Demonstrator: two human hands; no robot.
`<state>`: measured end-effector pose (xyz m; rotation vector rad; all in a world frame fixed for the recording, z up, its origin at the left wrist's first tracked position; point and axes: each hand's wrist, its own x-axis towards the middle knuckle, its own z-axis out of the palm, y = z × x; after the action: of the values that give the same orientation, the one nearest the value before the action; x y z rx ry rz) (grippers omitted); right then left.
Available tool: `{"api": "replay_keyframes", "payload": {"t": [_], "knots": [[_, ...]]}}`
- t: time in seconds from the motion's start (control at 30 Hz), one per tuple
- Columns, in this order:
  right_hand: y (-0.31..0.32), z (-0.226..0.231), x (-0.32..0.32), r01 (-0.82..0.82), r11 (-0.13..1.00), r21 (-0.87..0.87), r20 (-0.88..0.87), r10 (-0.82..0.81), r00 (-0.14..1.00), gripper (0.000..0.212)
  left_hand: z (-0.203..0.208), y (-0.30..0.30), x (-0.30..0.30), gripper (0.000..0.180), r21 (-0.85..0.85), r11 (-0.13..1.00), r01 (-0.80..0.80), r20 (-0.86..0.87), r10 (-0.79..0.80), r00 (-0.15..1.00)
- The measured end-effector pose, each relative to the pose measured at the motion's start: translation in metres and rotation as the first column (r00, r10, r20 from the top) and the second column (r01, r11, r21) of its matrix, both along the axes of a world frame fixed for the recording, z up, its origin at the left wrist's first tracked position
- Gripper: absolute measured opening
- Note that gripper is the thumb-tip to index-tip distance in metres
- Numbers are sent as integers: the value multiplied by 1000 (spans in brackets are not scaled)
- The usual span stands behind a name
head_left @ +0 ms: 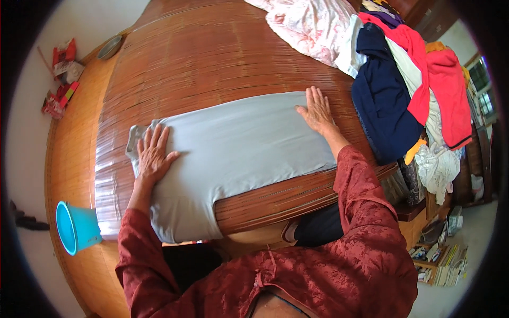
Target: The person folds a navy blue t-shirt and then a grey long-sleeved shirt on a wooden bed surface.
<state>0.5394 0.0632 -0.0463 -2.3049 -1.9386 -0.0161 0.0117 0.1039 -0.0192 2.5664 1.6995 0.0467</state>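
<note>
A light grey shirt point(244, 140) lies spread flat on a bed covered with a brown slatted mat point(201, 58). One sleeve of it hangs toward me over the near edge. My left hand point(154, 153) rests on the shirt near its collar end, fingers spread and flat. At the opposite, hem end, my right hand point(319, 112) lies palm down near the far corner, its fingers stretched out and the thumb apart. Neither hand grips the cloth.
To the right is a heap of clothes, with a navy garment point(382, 100) and a red one point(448, 90). A pink patterned cloth point(305, 26) lies at the far side. A turquoise bucket point(78, 228) stands at left. Shelved books point(450, 265) are at lower right.
</note>
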Motion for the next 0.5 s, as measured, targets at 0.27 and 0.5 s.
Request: {"api": "replay_keyframes", "payload": {"t": [0.27, 0.5], "knots": [[-2, 19, -78, -127, 983, 132, 122, 111, 986, 82, 14, -31, 29, 84, 106, 994, 35, 3, -36, 999], [-64, -5, -256, -458, 867, 195, -40, 474, 880, 70, -7, -113, 74, 76, 55, 986, 159, 116, -164, 980]]}}
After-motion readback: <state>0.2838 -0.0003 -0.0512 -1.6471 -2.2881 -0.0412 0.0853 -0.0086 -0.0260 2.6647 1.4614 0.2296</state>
